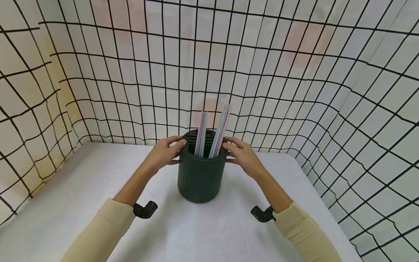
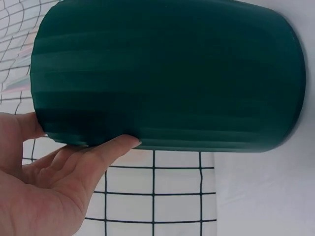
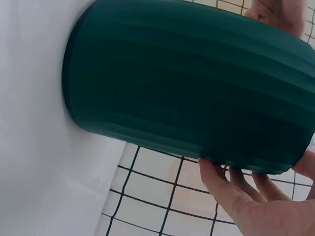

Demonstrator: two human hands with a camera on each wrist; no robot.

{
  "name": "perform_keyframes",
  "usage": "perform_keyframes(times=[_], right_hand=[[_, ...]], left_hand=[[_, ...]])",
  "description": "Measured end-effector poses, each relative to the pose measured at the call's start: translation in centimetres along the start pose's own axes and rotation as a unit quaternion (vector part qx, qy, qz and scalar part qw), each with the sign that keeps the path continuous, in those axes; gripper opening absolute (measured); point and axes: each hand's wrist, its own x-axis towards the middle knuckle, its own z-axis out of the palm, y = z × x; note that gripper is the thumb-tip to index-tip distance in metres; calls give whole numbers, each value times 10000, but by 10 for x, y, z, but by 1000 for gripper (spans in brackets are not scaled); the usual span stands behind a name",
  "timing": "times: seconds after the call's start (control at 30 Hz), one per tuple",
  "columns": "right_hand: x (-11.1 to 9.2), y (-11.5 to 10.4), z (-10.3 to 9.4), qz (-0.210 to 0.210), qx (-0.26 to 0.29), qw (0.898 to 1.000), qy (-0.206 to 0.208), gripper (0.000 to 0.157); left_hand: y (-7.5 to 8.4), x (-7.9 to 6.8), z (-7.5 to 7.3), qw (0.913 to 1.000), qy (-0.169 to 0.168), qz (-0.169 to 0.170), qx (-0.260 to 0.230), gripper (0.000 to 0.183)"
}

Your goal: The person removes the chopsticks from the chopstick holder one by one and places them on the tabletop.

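Note:
A dark green ribbed cylindrical holder (image 1: 200, 178) stands upright on the white table, in the middle of the head view. Two bundles of thin pastel sticks that look like drinking straws rise from its top, the left bundle (image 1: 201, 134) and the taller right bundle (image 1: 220, 131). My left hand (image 1: 166, 152) grips the holder's left side near the rim, thumb at the rim and fingers along the wall (image 2: 162, 73). On the opposite side my right hand (image 1: 243, 154) holds it the same way, fingertips (image 3: 211, 172) against the ribs. A slotted insert (image 1: 209, 135) shows inside the rim.
Black wire grid panels (image 1: 203, 80) stand behind and at both sides of the table, with pale patterned cloth beyond them. The white tabletop (image 1: 203, 233) stretches around the holder. A black wrist mount (image 1: 145, 210) sits at each sleeve cuff.

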Motion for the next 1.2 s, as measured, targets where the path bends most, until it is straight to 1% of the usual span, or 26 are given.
perform_keyframes(times=[0.17, 0.4, 0.57, 0.7, 0.8, 0.93, 1.03, 1.13, 1.2], right_hand=[[-1, 2, 2, -114, 4, 9999, -14, 54], [-2, 6, 3, -217, 13, 9998, 29, 54], [-1, 8, 4, -301, -11, 9995, 91, 53], [-3, 9, 4, -378, -65, 9992, 94, 53], [-4, 10, 4, -411, -81, 9991, 117, 52], [-5, 11, 4, -431, -56, 9989, 151, 52], [-5, 11, 4, -448, 0, 9989, 126, 53], [-4, 11, 4, -485, 15, 9988, 99, 52], [-4, 12, 3, -531, -34, 9985, 89, 53]], left_hand=[[-1, -3, -1, 9999, 18, 116, 100, 59], [-2, -4, -1, 9984, 87, 339, 445, 60], [-2, -3, -1, 9985, 123, 371, 386, 59], [-1, -1, 0, 9996, 129, 239, 104, 58], [1, 2, 0, 9994, 97, 117, -302, 56], [2, 7, -3, 9964, -24, 55, -848, 55], [1, 10, -5, 9914, -256, 50, -1286, 55], [-1, 12, -6, 9894, -443, 131, -1374, 54], [-4, 14, -7, 9899, -491, 225, -1309, 54]])
